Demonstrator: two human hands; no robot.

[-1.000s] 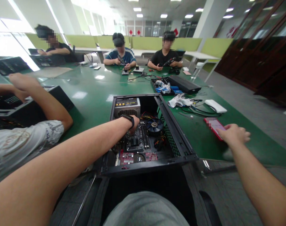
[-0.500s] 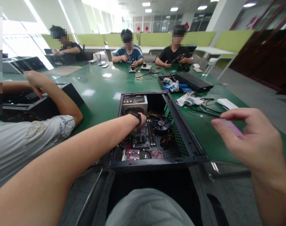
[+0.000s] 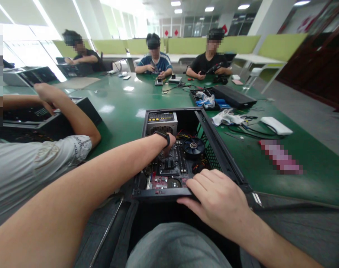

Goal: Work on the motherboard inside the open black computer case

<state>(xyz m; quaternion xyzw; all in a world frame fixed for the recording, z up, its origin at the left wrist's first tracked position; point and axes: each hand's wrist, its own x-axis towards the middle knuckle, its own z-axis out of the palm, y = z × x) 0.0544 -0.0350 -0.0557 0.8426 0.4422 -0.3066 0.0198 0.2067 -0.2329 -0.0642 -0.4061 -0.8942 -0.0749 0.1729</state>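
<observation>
An open black computer case (image 3: 228,163) lies on the green table, its inside facing up. My left hand (image 3: 169,141) reaches deep into it beside the motherboard (image 3: 169,163); the fingers are hidden, so I cannot see what they touch. Near that hand are the power supply (image 3: 162,121) and the black cooling fan (image 3: 193,146). My right hand (image 3: 216,193) grips the near rim of the case, thumb outside and fingers curled over it. A red graphics card (image 3: 160,181) shows just inside the near rim. A blurred-out pinkish-red item (image 3: 281,156) lies right of the case.
White gloves (image 3: 226,117), black cables (image 3: 250,130) and a white pouch (image 3: 277,125) lie to the right. Behind them stands an open black toolbox (image 3: 231,97). At left, a co-worker's arm (image 3: 74,115) reaches into another case (image 3: 90,111). Several people sit across the table.
My right hand has moved left and down from above the pinkish item to the near rim of the case, which it now grips. My left hand stays inside the case.
</observation>
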